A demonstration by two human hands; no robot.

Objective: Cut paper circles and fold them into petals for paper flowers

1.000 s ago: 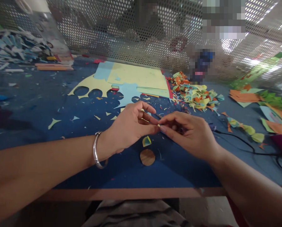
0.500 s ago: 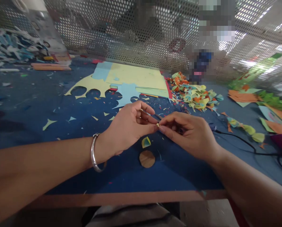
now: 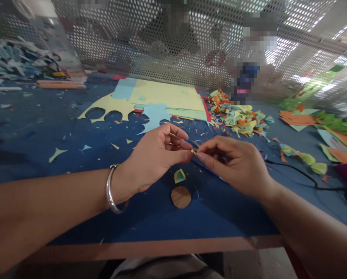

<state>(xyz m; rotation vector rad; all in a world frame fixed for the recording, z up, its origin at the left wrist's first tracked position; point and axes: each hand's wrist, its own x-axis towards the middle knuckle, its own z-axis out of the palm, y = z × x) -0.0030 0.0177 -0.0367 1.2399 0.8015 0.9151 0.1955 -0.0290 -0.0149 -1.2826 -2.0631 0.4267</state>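
Observation:
Over the middle of the blue table, my left hand point(image 3: 158, 155) and my right hand point(image 3: 231, 162) meet at their fingertips. Between them is a tiny yellow piece of paper point(image 3: 193, 151), pinched by thumb and finger on each side; its exact shape is too small to make out. A pointed dark tip point(image 3: 194, 144), perhaps of scissors, shows just behind the right fingertips. Below the hands lies a folded yellow and teal paper piece point(image 3: 179, 176). Nearer the front is a round brown disc point(image 3: 181, 197), flat on the table.
Yellow paper sheets point(image 3: 167, 93) with cut-out holes lie behind the hands. A heap of folded paper pieces point(image 3: 240, 116) is at back right, above a black cable point(image 3: 295, 172). Back left stand a clear bottle point(image 3: 61, 46) and paper strips point(image 3: 13, 58). A perforated screen point(image 3: 118, 46) closes the back.
My hands stay in nearly the same place, fingertips still together. The yellow piece shows slightly more between them, and a blue edge now shows under my right hand.

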